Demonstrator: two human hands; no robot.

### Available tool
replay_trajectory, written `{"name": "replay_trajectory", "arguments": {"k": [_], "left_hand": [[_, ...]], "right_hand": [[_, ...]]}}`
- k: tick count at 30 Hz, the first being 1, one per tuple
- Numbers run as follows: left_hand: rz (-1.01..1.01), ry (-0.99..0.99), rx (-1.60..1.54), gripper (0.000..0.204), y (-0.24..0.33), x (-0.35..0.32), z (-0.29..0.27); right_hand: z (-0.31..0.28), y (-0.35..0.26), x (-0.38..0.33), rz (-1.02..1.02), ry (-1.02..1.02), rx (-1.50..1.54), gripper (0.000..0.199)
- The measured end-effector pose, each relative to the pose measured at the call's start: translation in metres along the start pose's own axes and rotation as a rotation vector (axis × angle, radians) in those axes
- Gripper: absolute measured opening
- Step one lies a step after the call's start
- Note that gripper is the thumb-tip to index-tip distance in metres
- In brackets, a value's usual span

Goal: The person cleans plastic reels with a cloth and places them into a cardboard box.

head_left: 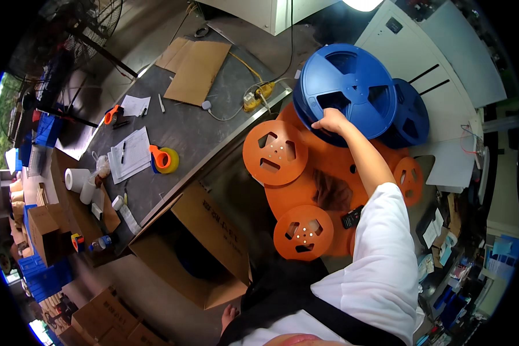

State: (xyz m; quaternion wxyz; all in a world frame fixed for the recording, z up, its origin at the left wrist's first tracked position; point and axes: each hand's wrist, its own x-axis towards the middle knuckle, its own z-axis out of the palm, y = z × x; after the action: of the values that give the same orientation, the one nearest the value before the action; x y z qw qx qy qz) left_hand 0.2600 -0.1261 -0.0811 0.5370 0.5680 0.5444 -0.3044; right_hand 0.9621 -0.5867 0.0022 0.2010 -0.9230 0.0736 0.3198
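A large blue plastic reel (352,81) with cut-out windows is gripped at its near edge by my right hand (331,121), fingers bent into an opening and the thumb along the rim. Another blue reel (412,112) sits just behind it on the right. Beneath them is an orange stand with round orange discs, one upper left (275,151) and one nearer me (303,232). A brown cloth (333,193) and a small black device (352,217) lie on the stand. My left hand (229,316) hangs low beside an open cardboard box (207,242), fingers loosely apart with nothing visible in them.
A dark blue round shape (193,254) shows inside the box. On the left, a grey worktable (184,130) carries flat cardboard (199,72), papers (131,154), an orange tape dispenser (162,158) and a yellow power strip (258,97). White cabinets stand at the far side and right.
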Motion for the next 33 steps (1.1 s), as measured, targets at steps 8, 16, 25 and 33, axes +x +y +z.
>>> {"name": "replay_trajectory", "arguments": {"k": [8, 16, 25, 33], "left_hand": [[0.137, -0.089, 0.013, 0.042, 0.023, 0.039, -0.009], [0.176, -0.060, -0.131, 0.041, 0.011, 0.040, -0.048], [0.040, 0.027, -0.235, 0.045, -0.074, 0.022, -0.129], [0.430, 0.269, -0.325, 0.044, -0.071, 0.042, -0.157]], "right_hand": [[0.002, -0.062, -0.178, -0.139, -0.135, 0.299, 0.039], [0.107, -0.163, -0.335, -0.184, -0.668, 0.488, 0.021], [0.218, -0.218, -0.420, -0.400, -1.046, 0.321, 0.027], [0.257, -0.233, -0.452, -0.519, -1.390, 0.167, 0.026]]}}
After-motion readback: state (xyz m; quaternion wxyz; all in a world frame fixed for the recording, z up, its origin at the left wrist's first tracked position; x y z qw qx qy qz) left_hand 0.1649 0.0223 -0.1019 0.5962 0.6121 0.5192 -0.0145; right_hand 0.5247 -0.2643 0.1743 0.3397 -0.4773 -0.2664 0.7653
